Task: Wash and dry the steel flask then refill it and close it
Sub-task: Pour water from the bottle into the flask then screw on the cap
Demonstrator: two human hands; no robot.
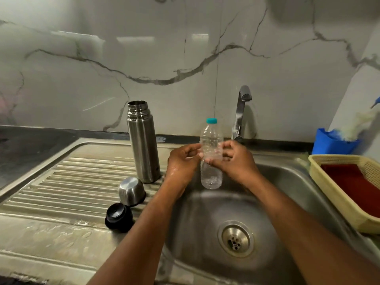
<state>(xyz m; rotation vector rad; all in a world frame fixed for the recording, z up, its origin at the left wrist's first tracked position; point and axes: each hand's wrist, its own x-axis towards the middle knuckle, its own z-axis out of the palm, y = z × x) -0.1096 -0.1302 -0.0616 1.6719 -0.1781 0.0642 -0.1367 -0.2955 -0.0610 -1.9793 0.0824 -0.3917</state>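
Observation:
The steel flask (142, 140) stands upright and uncapped on the ribbed drainboard (67, 182), left of the sink. Its steel cup lid (131, 191) lies upside down in front of it, and the black stopper (118, 217) sits just nearer me. Over the sink basin (205, 233) a clear plastic bottle (211, 153) with a teal cap is held upright. My right hand (236, 159) grips its middle from the right. My left hand (182, 159) touches it from the left with curled fingers. The bottle looks almost empty, with drops inside.
A chrome tap (241, 114) rises behind the basin; no water is visibly running from it. A yellow plastic basket (339, 194) holding a red cloth sits at the right rim. Behind it stands a blue holder (333, 142) with a brush. The marble wall closes the back.

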